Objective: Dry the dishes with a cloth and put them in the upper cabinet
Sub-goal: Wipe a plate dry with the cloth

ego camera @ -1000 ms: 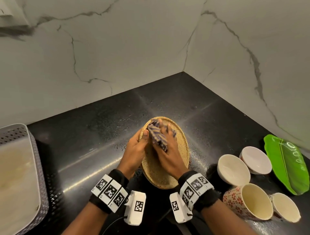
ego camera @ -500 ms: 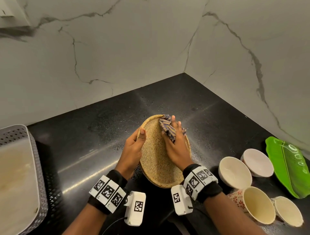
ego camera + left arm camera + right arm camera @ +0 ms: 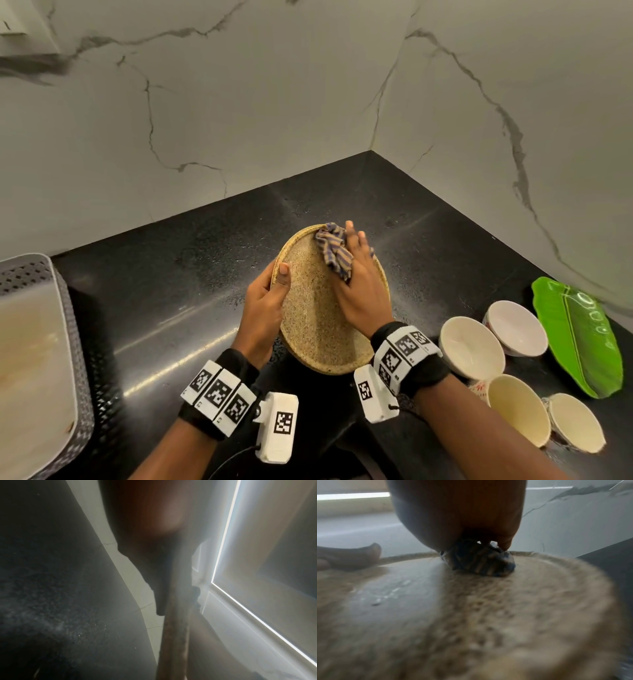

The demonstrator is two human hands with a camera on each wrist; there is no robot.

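A round speckled tan plate (image 3: 315, 329) is held tilted above the black counter (image 3: 164, 274). My left hand (image 3: 263, 301) grips its left rim, thumb on the face and fingers behind. My right hand (image 3: 356, 274) presses a bunched blue-and-tan striped cloth (image 3: 334, 251) against the plate's upper part near the far rim. The right wrist view shows the cloth (image 3: 481, 562) under my fingers on the plate (image 3: 471, 615). The left wrist view shows the plate's edge (image 3: 175, 628) beside my dark, blurred fingers (image 3: 145, 540).
Two white bowls (image 3: 471, 347) (image 3: 517, 327), two cream cups (image 3: 517, 409) (image 3: 575, 423) and a green leaf-shaped tray (image 3: 579, 335) sit on the counter at right. A grey perforated basket (image 3: 73, 342) stands at the left. Marble walls meet in the corner behind.
My right hand has slid the cloth up the plate's face toward its far rim. The left hand keeps its grip on the rim.
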